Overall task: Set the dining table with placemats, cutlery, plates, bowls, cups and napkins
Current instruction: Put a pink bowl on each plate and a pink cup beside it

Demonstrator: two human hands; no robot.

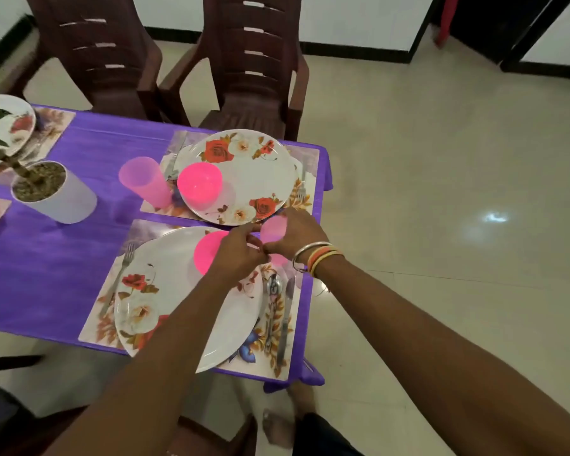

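On the purple-clothed table point(46, 258), the near floral placemat point(96, 327) carries a white rose-patterned plate point(178, 291) with a pink bowl point(206, 255) on it. A fork point(120, 278) lies to the plate's left, a spoon point(273, 289) and knife point(285, 319) to its right. My right hand point(293, 235) grips a translucent pink cup point(273, 228) at the placemat's far right corner. My left hand point(241, 255) reaches over the bowl and pinches the cup's near side. The far placemat point(306, 192) holds a plate point(254, 172), a pink bowl point(199, 184) and a pink cup point(144, 181).
A white pot with a plant point(56, 195) stands at the table's middle left. Another plate point(0, 126) on a placemat sits at the far left. Two brown plastic chairs point(254, 77) stand behind the table. Tiled floor lies to the right.
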